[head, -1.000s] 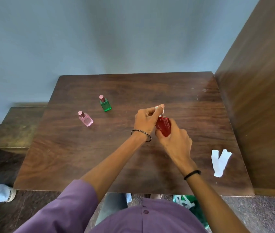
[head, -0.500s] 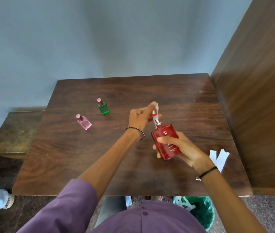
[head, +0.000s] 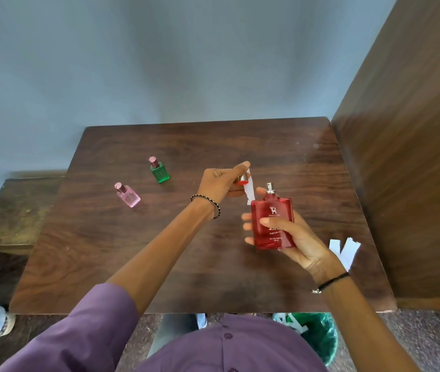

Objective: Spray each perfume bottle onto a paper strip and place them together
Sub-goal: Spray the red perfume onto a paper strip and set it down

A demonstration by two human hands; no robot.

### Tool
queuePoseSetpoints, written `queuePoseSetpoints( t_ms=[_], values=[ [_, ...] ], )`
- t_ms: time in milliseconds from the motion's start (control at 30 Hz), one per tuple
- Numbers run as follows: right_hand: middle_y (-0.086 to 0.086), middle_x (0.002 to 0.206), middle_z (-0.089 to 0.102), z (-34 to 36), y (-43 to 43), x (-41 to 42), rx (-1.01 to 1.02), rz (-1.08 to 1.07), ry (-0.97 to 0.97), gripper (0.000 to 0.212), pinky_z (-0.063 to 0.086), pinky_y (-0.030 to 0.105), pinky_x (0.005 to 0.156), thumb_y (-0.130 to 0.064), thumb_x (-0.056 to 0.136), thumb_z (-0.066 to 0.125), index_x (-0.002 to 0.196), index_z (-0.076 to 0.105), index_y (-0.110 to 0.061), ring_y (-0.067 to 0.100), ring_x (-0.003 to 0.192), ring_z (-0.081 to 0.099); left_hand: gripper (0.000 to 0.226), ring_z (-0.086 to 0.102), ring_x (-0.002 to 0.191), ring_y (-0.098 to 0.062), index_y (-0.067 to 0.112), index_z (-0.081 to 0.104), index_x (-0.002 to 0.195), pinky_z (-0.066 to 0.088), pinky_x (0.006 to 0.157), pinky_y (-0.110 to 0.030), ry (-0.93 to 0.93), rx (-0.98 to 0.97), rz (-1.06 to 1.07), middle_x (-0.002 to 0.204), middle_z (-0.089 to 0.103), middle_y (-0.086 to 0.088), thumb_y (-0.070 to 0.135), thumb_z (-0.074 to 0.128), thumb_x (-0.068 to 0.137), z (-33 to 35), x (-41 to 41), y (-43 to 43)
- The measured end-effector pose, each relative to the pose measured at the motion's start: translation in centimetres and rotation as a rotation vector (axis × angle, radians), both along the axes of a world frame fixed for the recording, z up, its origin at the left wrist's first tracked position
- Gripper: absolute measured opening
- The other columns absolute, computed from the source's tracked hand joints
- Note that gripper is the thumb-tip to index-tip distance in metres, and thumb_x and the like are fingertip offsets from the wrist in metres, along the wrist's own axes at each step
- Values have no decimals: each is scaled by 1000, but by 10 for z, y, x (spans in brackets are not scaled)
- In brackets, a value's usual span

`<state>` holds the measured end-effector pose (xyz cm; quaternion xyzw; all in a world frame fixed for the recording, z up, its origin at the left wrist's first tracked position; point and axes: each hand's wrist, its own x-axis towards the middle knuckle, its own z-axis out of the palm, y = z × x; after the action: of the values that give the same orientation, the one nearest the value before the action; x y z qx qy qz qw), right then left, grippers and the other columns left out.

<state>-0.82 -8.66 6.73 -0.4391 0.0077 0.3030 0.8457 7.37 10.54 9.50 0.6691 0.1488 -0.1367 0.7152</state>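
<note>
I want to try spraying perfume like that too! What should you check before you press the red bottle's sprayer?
1. Cap off: ok, it sits in the left hand and the nozzle is bare.
2. Paper strip ready: ok, left hand holds it beside the nozzle.
3. Red bottle held firmly: ok, right hand wraps it, upright.
4. Nozzle hole facing the strip: cannot tell.
5. Finger on the sprayer: not ok, none rests on top.
6. Spare strips for other bottles: ok.

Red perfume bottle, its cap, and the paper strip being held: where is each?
red perfume bottle (head: 272,226), head view, on its front face.
cap (head: 243,179), head view, on its red open end.
paper strip (head: 250,191), head view, on its middle.
</note>
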Motion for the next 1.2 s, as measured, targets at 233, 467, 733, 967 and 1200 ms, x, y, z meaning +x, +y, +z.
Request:
queuePoseSetpoints(
  t_ms=[233, 467, 733, 967, 1200],
  values=[
    [12, 121, 70, 10, -8, 8, -371, -158, -199, 86, 59, 44, 83, -8, 73, 69, 144, 48, -52, 25, 98, 68, 39, 78, 79, -23, -3, 78, 89, 63, 67, -33, 50, -60, -39, 83, 78, -11, 36, 79, 84, 11, 0, -3],
    [1, 127, 65, 19, -10, 16, -659, -160, -338, 76, 59, 26, 73, -24, 81, 70, 140, 43, -62, 29, 105, 69, 50, 77, 84, -27, -16, 71, 99, 62, 67, -30, -15, -54, -9, 75, 75, -6, 32, 77, 87, 12, -1, -5],
    [-21, 101, 64, 29, 2, 23, -1032, -114, -599, 60, 50, 22, 68, -27, 91, 60, 137, 42, -61, 3, 80, 64, 31, 77, 85, -29, 5, 81, 78, 64, 71, -35, 64, -96, -75, 92, 77, -20, 35, 80, 83, 13, 0, -7],
    [5, 112, 58, 22, 10, 27, -1231, -109, -745, 53, 49, 30, 75, -34, 99, 62, 146, 41, -47, 20, 96, 60, 35, 77, 83, -32, 2, 76, 79, 63, 65, -32, 92, -162, -52, 90, 77, -21, 36, 82, 80, 15, 1, -8],
    [8, 116, 54, 24, 13, 25, -1286, -118, -745, 55, 45, 25, 72, -27, 98, 64, 148, 42, -39, 22, 97, 58, 32, 77, 84, -33, 4, 78, 76, 64, 69, -34, 116, -155, -71, 90, 77, -21, 36, 82, 80, 16, 2, -8]
  ],
)
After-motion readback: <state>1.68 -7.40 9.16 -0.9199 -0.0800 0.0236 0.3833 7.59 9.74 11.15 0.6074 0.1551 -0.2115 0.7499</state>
